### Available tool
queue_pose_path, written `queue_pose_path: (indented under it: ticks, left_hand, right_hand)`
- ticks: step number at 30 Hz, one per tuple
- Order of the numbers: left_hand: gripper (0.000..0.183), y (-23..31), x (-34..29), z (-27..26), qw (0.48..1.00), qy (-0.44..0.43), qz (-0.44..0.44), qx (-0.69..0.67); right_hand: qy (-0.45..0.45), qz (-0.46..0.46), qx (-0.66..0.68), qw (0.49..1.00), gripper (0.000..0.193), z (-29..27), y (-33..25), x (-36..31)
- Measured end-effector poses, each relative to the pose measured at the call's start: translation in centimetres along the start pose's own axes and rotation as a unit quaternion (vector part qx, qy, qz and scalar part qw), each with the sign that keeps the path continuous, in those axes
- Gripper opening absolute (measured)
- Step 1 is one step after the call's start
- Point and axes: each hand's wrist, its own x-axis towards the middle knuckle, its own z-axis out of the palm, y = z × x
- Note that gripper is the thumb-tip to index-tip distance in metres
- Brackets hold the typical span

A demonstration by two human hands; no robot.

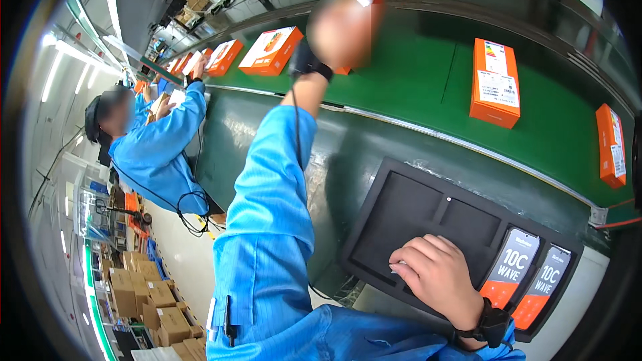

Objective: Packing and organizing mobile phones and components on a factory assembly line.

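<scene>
My left hand (338, 32) is stretched far out over the green conveyor belt and looks smeared. It grips an orange box (376, 19), whose top and right side show past the fingers. Below that hand, a sliver of more orange shows at the belt. Over a black foam tray (401, 204), my right hand (438, 273) is curled with its fingers together. Whether anything small sits in those fingers is hidden. Beside this hand, two phones (515, 261) (545, 277) with grey and orange screens lie in the tray's right-hand slots.
Orange boxes (271, 51) (495, 83) (610, 146) stand along the green belt (421, 60). A metal rail (428, 135) edges it. At left, a co-worker in a blue smock (157, 150) works at the same line. Cardboard cartons (134, 287) are stacked on the floor.
</scene>
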Motion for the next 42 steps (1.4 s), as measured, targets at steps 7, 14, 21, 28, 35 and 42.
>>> queue_pose_path:
  ticks: [7, 14, 21, 28, 35, 42]
  left_hand:
    - [0.069, -8.1, 2.4, 4.0, 0.994, -0.092, -0.001, -0.058]
    - [0.065, -6.0, 2.7, 4.9, 0.978, -0.194, -0.064, -0.045]
    - [0.078, -4.0, -0.9, 6.4, 0.982, -0.173, -0.074, 0.020]
    - [0.057, -3.7, -0.7, 4.8, 0.870, -0.182, -0.181, -0.421]
    - [0.025, -2.9, -6.8, -1.5, 0.754, 0.025, -0.312, -0.578]
    - [0.018, 18.5, -24.3, -11.3, 0.702, -0.393, -0.020, -0.593]
  right_hand:
    - [-0.002, -0.015, -0.005, 1.000, 0.009, -0.2, 0.1, -0.8]
    - [-0.017, -0.010, -0.004, 1.000, 0.010, -0.3, -0.1, -1.0]
    - [-0.068, 0.004, -0.077, 0.995, 0.017, -0.2, -0.2, -1.5]
    - [-0.037, 0.068, -0.168, 0.983, 0.048, -2.0, 0.0, -2.4]
    - [0.111, 0.098, -0.053, 0.987, 0.051, -3.4, -0.2, -1.1]
    - [0.268, 0.172, 0.091, 0.944, 0.048, -5.5, -1.2, -1.7]
